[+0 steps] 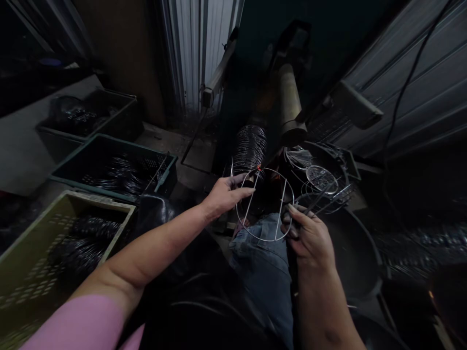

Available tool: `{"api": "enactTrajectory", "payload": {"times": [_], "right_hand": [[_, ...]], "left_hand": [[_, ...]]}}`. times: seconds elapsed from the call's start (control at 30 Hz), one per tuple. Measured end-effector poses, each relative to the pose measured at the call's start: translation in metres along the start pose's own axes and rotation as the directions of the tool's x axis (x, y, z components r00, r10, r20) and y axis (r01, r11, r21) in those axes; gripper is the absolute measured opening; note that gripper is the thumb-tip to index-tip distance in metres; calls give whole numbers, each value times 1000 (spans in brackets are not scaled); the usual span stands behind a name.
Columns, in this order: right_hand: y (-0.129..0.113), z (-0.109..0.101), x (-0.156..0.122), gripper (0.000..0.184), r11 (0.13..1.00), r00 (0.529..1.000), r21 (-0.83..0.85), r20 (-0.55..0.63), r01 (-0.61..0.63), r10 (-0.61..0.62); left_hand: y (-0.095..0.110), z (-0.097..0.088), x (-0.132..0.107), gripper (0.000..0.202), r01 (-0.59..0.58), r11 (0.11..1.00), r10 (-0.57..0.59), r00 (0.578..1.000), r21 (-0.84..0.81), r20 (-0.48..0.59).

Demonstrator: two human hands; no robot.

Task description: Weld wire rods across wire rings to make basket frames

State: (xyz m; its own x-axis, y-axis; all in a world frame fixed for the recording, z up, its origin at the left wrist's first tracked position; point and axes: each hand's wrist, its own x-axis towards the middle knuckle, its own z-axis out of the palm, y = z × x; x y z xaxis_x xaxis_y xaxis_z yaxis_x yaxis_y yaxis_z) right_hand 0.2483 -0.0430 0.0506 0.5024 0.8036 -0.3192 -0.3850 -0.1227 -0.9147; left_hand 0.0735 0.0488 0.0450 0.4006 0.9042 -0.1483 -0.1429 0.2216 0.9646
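I hold a round wire frame (264,204) with two straight cross wires in front of me, above my knee in blue jeans. My left hand (226,193) pinches its left rim. My right hand (310,233) grips the lower right rim, fingers closed. A small red glow (259,168) shows at the top of the ring, where a cross wire meets the rim under the machine's metal cylinder (291,104). A stack of dark wire rings (249,148) stands just behind the frame.
Three plastic crates sit on the left: a tan one (22,262), a green one (65,170) and a dark one (120,104), each holding dark wire parts. A dark basin (359,262) lies on the right. More finished wire frames (317,177) pile up beyond my right hand.
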Motion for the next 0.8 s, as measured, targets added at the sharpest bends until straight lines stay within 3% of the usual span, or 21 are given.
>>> {"api": "enactTrajectory", "payload": {"times": [0.17, 0.37, 0.47, 0.57, 0.67, 0.8], "right_hand": [[7, 19, 14, 34, 995, 996, -38, 6, 95, -94], [28, 41, 41, 32, 949, 941, -126, -145, 289, -306], [57, 41, 26, 30, 963, 964, -147, -110, 225, -242], [98, 50, -3, 30, 971, 994, -214, 62, 105, -94], [131, 68, -22, 30, 956, 971, -292, 234, 24, 47], [136, 76, -20, 28, 947, 952, -322, 287, -9, 107]], "left_hand": [[-11, -22, -32, 84, 4, 999, -7, 998, -51, -55], [-20, -63, -80, 73, 98, 946, -126, 989, -308, -72], [-19, -80, -98, 65, 105, 896, -124, 992, -431, -14], [-20, -84, -106, 61, 100, 847, -78, 995, -522, 63], [-20, -80, -109, 58, 109, 828, -39, 990, -551, 137], [-22, -77, -113, 58, 94, 822, -3, 987, -562, 160]]}}
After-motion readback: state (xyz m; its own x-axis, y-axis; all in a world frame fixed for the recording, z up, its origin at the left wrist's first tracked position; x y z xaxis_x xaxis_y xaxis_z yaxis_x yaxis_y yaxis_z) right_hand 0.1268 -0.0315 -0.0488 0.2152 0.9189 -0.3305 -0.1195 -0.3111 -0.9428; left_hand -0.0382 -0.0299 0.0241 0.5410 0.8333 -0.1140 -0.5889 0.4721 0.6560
